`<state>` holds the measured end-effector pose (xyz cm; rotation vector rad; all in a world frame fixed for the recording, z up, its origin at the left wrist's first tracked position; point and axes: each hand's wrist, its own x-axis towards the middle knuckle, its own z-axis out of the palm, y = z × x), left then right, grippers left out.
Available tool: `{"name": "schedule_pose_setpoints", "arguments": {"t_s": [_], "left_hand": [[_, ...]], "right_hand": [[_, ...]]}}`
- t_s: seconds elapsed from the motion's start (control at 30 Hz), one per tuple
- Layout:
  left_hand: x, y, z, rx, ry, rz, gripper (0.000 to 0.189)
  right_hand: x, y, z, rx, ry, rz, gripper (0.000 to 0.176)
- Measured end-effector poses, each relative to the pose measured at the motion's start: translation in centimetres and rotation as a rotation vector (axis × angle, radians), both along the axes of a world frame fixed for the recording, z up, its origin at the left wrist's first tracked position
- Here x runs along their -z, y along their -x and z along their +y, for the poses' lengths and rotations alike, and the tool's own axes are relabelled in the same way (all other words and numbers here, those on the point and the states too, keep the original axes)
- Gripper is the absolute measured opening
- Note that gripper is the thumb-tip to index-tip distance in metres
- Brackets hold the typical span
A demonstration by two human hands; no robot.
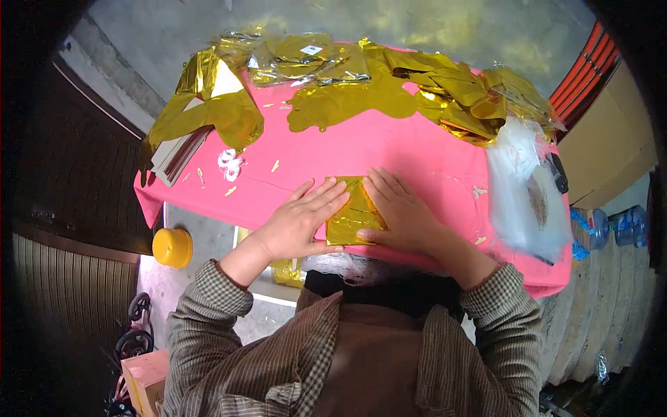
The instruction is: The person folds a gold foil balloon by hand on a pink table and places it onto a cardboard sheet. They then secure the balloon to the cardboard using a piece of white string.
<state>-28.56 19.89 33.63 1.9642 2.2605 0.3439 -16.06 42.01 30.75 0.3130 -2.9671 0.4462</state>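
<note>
A folded square of shiny gold foil lies at the front edge of the pink-covered table. My left hand rests flat on its left side, fingers stretched out. From the right, my right hand presses on the other edge, its fingers also extended and the thumb along the near edge. Farther back lies a large flat gold foil piece with a rounded outline, like an uninflated foil balloon. Another such foil piece spreads at the back left, over a stack of cards.
Clear-wrapped gold foil packs line the far edge. White string and small paper scraps lie at left. Clear plastic bags and a black object sit at right. A yellow tub stands beyond the left edge, a cardboard box at right.
</note>
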Motion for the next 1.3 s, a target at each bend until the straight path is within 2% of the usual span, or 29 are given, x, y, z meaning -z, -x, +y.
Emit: {"name": "schedule_pose_setpoints", "arguments": {"t_s": [0.2,0.47,0.57,0.63,0.67,0.73,0.77,0.8,0.83,0.87,0.9,0.93,0.97,1.0,1.03,1.07,1.1,1.17,1.23,1.3], "left_hand": [[0.4,-1.4,-0.5,-0.025,-0.019,0.018,0.079],[1.3,-1.5,-0.2,0.058,-0.296,0.086,0.041],[0.9,-1.4,0.1,0.094,-0.303,0.188,0.037],[1.3,-1.1,0.2,0.076,-0.338,0.154,0.037],[1.4,-1.0,0.2,0.058,-0.372,0.118,0.037],[1.3,-0.8,0.2,-0.001,-0.409,0.058,0.032],[1.2,-0.7,0.3,-0.059,-0.445,-0.006,0.028],[1.0,-1.0,0.4,-0.058,-0.446,-0.004,0.028],[0.7,-1.5,0.7,-0.188,-0.506,-0.218,0.021],[0.5,-1.9,0.9,-0.317,-0.561,-0.434,0.014],[0.4,-1.9,1.1,-0.317,-0.561,-0.433,0.014],[0.3,-1.7,1.4,-0.416,-0.579,-0.723,0.008],[0.3,-1.5,1.6,-0.513,-0.587,-1.016,0.009],[1.1,-0.5,1.4,-0.519,-0.522,-1.144,0.01],[1.4,-0.6,1.9,-0.516,-0.524,-1.142,0.01],[1.5,-0.9,2.5,-0.553,-0.62,-1.254,0.011],[1.8,-1.0,2.8,-0.589,-0.72,-1.364,0.013],[2.1,-0.7,3.1,-0.591,-0.751,-1.453,0.012],[1.7,-1.1,3.7,-0.607,-0.726,-1.688,0.014],[1.1,-1.9,4.8,-0.583,-0.772,-1.751,0.016]], "right_hand": [[-0.5,-1.2,-0.3,-0.043,-0.004,0.004,0.091],[-0.5,-1.8,-0.1,-0.078,0.023,0.037,0.076],[-1.2,-1.0,0.6,-0.09,0.079,-0.108,0.071],[-1.7,0.1,0.9,-0.016,0.303,-0.306,0.071],[-1.3,0.0,1.4,-0.016,0.302,-0.303,0.071],[0.3,-0.4,3.0,-0.008,1.076,-0.266,0.069],[0.8,-0.4,3.9,-0.009,1.075,-0.264,0.069],[1.2,-0.1,4.8,-0.214,1.506,-0.328,0.069],[0.7,0.1,5.0,-0.439,1.929,-0.389,0.07],[0.3,0.1,4.8,-0.44,1.927,-0.389,0.07],[-0.2,-0.1,4.6,-0.237,1.819,-0.256,0.068],[-0.6,-0.2,4.3,-0.041,1.699,-0.127,0.066],[-0.6,0.0,4.4,-0.041,1.699,-0.125,0.066],[-0.5,0.4,4.7,0.068,1.672,-0.149,0.062],[-0.4,0.7,5.0,0.175,1.643,-0.172,0.059],[-0.2,0.8,5.0,0.173,1.641,-0.168,0.059],[0.1,0.9,4.9,0.138,1.695,-0.121,0.052],[-0.4,0.7,4.3,0.095,1.744,-0.072,0.045],[-1.2,0.2,3.7,0.102,1.867,-0.151,0.038],[-1.3,0.8,2.6,0.176,1.821,-0.132,0.036]]}}
